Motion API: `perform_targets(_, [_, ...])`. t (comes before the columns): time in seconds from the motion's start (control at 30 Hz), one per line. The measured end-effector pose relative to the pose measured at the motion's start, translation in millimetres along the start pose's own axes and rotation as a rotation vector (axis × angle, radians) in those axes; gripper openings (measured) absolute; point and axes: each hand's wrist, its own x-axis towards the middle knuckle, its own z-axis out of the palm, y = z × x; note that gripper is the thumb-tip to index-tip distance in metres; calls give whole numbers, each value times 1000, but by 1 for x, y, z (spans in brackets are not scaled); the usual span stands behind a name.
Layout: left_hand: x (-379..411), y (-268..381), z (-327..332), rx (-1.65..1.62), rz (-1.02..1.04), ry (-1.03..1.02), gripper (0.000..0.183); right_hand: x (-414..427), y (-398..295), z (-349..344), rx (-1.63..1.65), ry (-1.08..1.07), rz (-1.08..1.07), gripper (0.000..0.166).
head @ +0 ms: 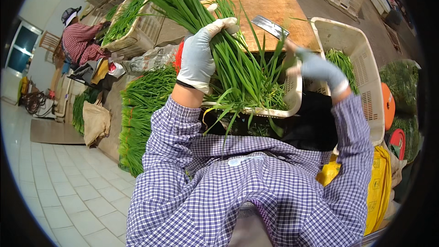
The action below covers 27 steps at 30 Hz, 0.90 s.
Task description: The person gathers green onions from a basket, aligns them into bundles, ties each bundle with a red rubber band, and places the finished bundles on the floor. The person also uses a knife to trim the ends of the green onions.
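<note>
My left hand (202,55), in a pale glove with the wrist band showing, is closed around a thick bunch of long green leaves (233,65), probably Chinese chives. Their one end points up and left, the other hangs over a white plastic crate (295,99) holding loose green trimmings (274,99). My right hand (319,68), gloved and motion-blurred, grips the handle end of a broad metal blade (271,26), with some leaves beside its fingers. Behind both hands lies a wooden board (277,7), on which more green stalks (224,7) rest, partly hidden by the bunch.
Tied green bundles (137,109) are stacked at the left. A tall white crate (363,58) with a bundle inside stands at the right, near a yellow bag (379,188). Another person (80,41) sits at the upper left beside a crate of greens (137,34).
</note>
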Motion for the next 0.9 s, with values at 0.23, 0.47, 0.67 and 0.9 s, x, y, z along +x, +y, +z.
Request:
perform_targets(0.23, [7,-24,-1,0,199,200,28,11,-49,114,-284,490,-436,120])
perform_targets(0.47, [-1,-28,2,-14,256,161,42,51,-27,102,563,749,-158,28])
perform_targets(0.67, [10,-15,-36,-172,316,295,38,31,5,87,1041,745,-216,38])
perform_targets(0.9, [11,-23,-56,-251,417,301,34,30,81,94,1190,1005,56,34])
